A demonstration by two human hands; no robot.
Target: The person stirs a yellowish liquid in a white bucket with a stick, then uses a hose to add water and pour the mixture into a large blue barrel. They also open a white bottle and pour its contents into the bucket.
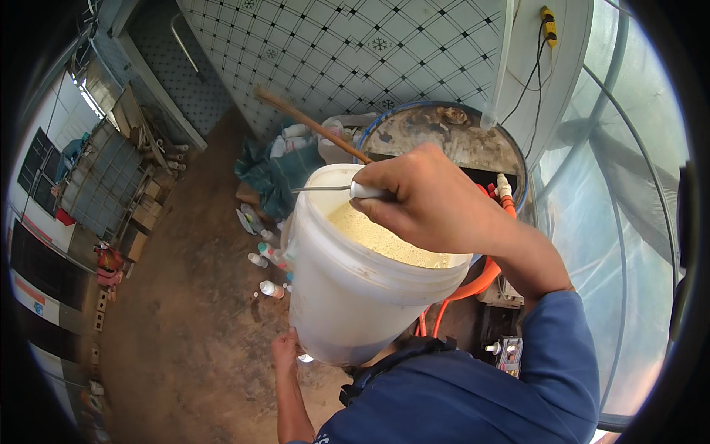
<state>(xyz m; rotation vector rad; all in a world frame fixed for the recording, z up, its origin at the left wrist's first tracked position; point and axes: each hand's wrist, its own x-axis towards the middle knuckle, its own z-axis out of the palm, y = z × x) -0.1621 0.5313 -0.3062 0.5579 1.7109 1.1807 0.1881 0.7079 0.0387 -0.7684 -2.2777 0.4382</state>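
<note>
Bucket (355,307) below right grip (425,196), left grip (284,351) at its base

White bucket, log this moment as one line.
right hand: gripping handle | left hand: at lower edge of white bucket, grip unclear | inside: frothy yellowish liquid | beyond: blue-rimmed drum

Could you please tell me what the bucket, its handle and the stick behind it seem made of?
The bucket looks like satin white plastic, given its moulded, ridged rim. Its handle is probably metal, being thin, grey and wire-like; the smooth white grip may be plastic. The stick seems to be dull wood, judging by its tan colour.
</note>
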